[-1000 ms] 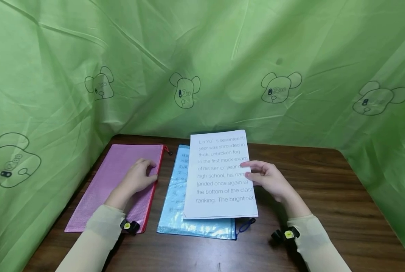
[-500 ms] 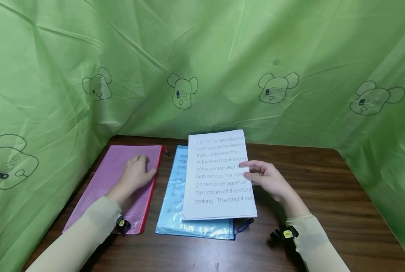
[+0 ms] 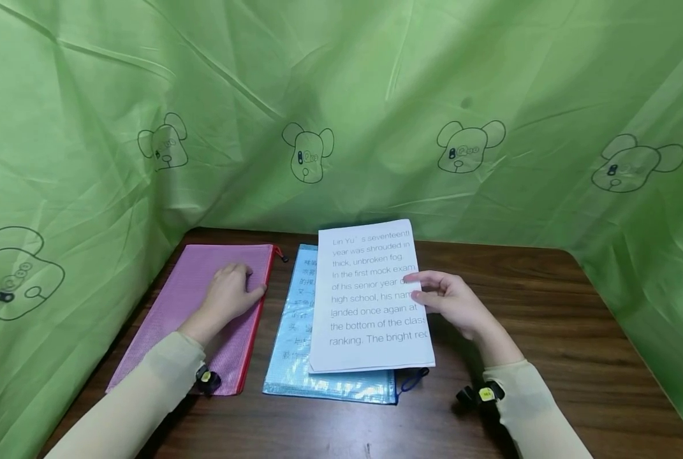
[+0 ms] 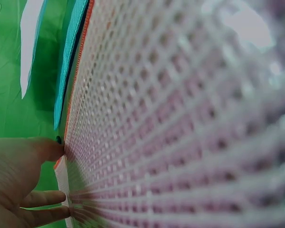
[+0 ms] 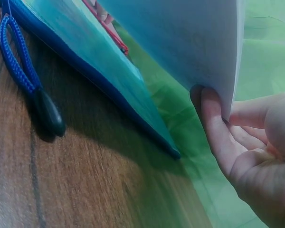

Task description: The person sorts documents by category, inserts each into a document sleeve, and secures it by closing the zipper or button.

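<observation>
In the head view my right hand point(image 3: 453, 303) pinches the right edge of a white printed paper point(image 3: 370, 299). It is raised above a blue mesh zip pouch point(image 3: 330, 386), which shows printed characters through its cover. The right wrist view shows the paper point(image 5: 199, 42) between the thumb and fingers of that hand point(image 5: 256, 147), clear of the pouch point(image 5: 95, 61). My left hand point(image 3: 226, 296) rests on a pink mesh zip pouch point(image 3: 169, 319) with a red zip edge. Thumb and fingertips of the left hand point(image 4: 19, 180) touch the pink pouch point(image 4: 147, 118) in the left wrist view.
Both pouches lie side by side on a dark wooden table point(image 3: 525, 280). A blue cord zip pull point(image 3: 412, 380) sticks out at the blue pouch's near right corner. A green curtain point(image 3: 375, 115) with bear drawings encloses the back and sides.
The left hand has shifted slightly left on the pink pouch, its forearm swinging outward. The right hand keeps the paper almost in the same place.
</observation>
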Demonstrator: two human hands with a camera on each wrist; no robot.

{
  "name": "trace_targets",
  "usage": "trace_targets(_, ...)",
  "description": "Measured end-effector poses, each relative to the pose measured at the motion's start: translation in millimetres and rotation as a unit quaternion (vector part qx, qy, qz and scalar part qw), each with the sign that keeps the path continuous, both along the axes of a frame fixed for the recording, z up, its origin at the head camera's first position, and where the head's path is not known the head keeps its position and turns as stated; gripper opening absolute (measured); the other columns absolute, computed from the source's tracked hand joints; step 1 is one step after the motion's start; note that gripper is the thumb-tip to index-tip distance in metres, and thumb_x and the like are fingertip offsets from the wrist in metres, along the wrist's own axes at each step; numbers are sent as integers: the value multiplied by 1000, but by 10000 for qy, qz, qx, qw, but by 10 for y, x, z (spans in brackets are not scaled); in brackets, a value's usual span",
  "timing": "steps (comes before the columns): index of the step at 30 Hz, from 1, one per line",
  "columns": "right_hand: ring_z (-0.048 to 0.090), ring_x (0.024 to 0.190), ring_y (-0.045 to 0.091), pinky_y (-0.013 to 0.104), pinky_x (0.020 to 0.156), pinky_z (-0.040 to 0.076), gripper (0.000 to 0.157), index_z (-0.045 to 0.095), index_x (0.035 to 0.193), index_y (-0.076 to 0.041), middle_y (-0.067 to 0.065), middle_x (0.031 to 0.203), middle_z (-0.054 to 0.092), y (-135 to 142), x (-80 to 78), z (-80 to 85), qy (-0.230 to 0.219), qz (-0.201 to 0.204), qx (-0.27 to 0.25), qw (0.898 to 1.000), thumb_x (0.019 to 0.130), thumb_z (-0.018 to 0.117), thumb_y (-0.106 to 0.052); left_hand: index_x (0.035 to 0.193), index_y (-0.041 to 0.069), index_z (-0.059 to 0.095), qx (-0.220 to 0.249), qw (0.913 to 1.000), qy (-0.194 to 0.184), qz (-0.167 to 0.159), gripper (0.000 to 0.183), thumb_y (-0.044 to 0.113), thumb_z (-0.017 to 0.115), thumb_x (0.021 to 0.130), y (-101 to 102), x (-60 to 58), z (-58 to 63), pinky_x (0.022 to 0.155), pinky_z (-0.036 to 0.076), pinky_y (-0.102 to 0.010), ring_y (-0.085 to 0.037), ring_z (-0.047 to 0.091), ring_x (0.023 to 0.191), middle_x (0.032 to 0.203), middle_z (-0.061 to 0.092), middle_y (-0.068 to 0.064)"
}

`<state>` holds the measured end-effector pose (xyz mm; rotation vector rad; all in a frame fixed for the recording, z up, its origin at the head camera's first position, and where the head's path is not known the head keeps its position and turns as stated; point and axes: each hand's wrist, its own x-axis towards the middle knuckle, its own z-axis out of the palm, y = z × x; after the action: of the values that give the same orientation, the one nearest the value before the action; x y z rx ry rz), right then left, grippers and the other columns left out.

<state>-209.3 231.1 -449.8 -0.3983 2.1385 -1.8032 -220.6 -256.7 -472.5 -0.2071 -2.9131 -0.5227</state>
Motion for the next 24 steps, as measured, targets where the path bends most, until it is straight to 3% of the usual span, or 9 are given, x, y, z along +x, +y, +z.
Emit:
trace_targets(13, 79, 103, 26, 42, 87, 65, 40, 64, 143, 6, 29, 133, 71, -4, -4, -13, -44, 57, -1, 10000, 105, 70, -3, 119, -12, 68, 117, 9999, -30, -59, 51, 26, 83, 88, 20, 25, 9, 103, 49, -64, -52, 65, 111, 112, 70, -31)
trace_targets(24, 80, 103, 27, 42, 87, 65, 41, 64, 144, 6, 28, 133, 71, -6, -1, -18, -127, 72, -3, 9999, 105, 71, -4, 114, -11, 68, 173, 9998, -61, 101, 44, 20, 80, 87, 37, -2, -13, 92, 55, -62, -50, 68, 103, 107, 71, -30)
